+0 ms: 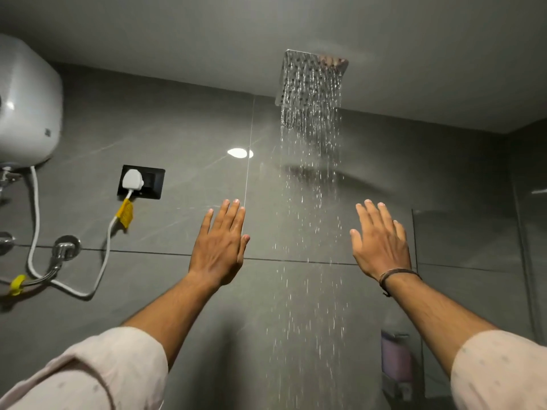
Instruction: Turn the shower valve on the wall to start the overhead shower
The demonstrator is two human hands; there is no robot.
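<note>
A square chrome overhead shower head hangs below the ceiling, and water streams fall straight down from it between my arms. My left hand is raised flat, back towards me, fingers stretched and holding nothing, just left of the water. My right hand is raised the same way just right of the water, with a brown cord on its wrist. Neither hand touches the water or the grey tiled wall. The shower valve is out of view.
A white water heater is mounted at the upper left, its white cable plugged into a black wall socket. Chrome pipe fittings and hoses sit below it. A glass partition and a purple bottle stand at the right.
</note>
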